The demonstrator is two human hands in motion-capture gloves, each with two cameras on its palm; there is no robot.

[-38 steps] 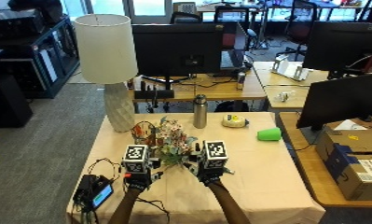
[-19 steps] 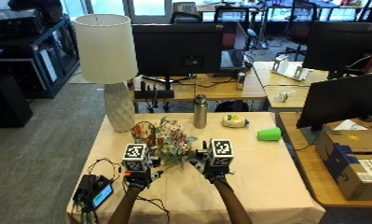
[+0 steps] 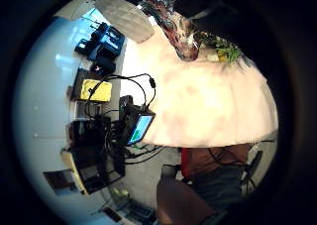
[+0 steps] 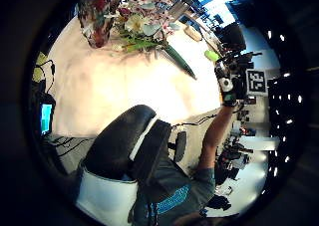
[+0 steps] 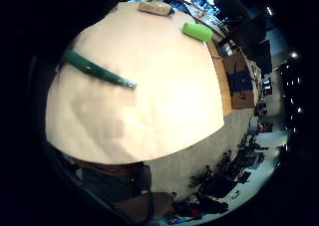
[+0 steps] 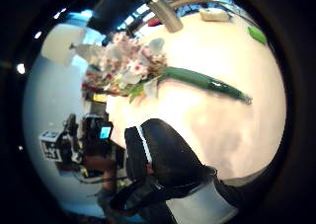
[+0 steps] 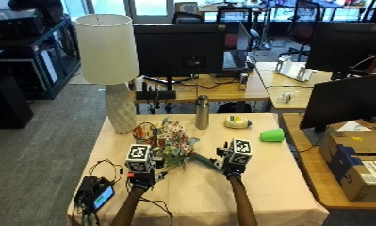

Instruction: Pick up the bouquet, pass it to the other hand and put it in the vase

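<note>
Bouquet of pale and pink flowers lies on the cream-clothed table, blooms beside the patterned vase near the lamp, its green wrapped stem pointing toward the right hand. The left hand hovers just beside the blooms, the right by the stem end. Neither touches it; whether the fingers of either are straight or curled cannot be told.

marker blocks hide both hands' fingers in the outside view. the left hand covers the bouquet's seven o'clock edge; the vase sits half-hidden behind the flowers.
</note>
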